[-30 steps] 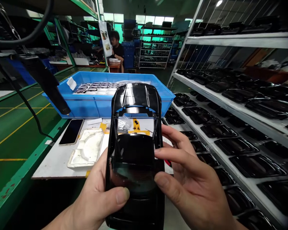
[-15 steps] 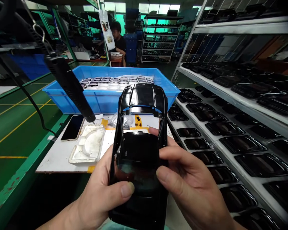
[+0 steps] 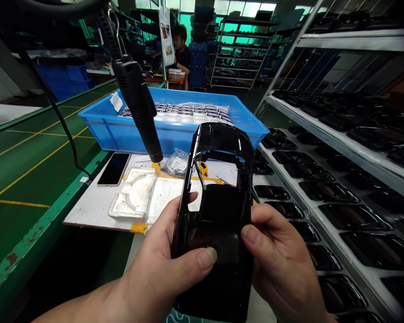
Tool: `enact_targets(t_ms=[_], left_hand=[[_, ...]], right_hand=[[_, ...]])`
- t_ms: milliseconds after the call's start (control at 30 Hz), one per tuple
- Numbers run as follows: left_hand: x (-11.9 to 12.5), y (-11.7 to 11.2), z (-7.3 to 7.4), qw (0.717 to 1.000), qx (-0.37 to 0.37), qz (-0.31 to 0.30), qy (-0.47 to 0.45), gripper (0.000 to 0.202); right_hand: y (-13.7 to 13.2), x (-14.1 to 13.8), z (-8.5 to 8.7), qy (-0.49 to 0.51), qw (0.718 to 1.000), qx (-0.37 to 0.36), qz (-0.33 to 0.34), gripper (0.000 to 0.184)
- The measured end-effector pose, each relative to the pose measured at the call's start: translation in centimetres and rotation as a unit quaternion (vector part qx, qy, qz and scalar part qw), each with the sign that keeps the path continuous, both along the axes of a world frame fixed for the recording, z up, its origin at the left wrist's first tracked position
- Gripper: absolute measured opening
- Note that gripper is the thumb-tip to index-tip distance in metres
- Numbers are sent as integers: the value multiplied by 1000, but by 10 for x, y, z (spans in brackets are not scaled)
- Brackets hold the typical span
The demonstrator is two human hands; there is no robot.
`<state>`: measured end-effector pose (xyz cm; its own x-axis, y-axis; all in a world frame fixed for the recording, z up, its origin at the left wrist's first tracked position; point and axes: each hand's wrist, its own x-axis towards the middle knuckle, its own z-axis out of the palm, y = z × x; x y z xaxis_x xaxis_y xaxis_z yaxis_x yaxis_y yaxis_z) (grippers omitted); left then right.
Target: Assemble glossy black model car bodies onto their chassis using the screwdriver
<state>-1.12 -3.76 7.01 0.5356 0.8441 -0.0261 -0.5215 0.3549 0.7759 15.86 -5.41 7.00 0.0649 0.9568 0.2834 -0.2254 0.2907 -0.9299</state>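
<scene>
A glossy black toy car body shell (image 3: pixel 222 206) is held up between both hands, its windscreen end pointing away from me. My left hand (image 3: pixel 175 251) wraps the shell's left side, thumb lying across the top and a fingertip showing through a side window opening. On the right edge, my right hand (image 3: pixel 279 255) grips with thumb on top and fingers curled behind. Beyond the shell, a black electric screwdriver (image 3: pixel 139 112) hangs tip down. A white moulded holder (image 3: pixel 133 195) sits on the white work board (image 3: pixel 87 208), with a small clear plastic bag (image 3: pixel 175 162) farther back.
A blue bin (image 3: pixel 134 134) with rows of dark-trimmed parts stands behind the board. A smartphone (image 3: pixel 113 169) lies at left. Racks (image 3: pixel 350 42) of black shells fill the right side. The green conveyor (image 3: pixel 30 170) runs along the left. A person (image 3: pixel 182 49) sits in the background.
The shell has turned slightly in my hands, showing more of its left side. The view has shifted, so most things appear displaced. The hanging screwdriver now hangs more upright, off the white holder.
</scene>
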Motion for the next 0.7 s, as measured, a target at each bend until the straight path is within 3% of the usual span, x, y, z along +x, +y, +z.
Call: enact_targets(t_ms=[233,400,467,567,633,700], left_hand=[[-10,2,-5,999,-30,5,12,48],[-7,1,-1,997,-74,19,4,38],[-6,0,1,996,-85,26,-7,35],[-5,0,1,997,-74,10,-26,30],[-6,0,2,997,-69,-5,-25,27],[-6,1,2,997,-80,-2,-7,26]], right_hand=[[3,3,-10,-16,998,-61,-1,13],[-4,25,-14,-152,985,-71,-47,33],[-5,33,-10,-205,974,-30,-95,33],[-7,41,3,-264,940,118,-180,21],[-10,43,15,-319,909,204,-176,19],[-14,43,27,-400,873,242,-138,22]])
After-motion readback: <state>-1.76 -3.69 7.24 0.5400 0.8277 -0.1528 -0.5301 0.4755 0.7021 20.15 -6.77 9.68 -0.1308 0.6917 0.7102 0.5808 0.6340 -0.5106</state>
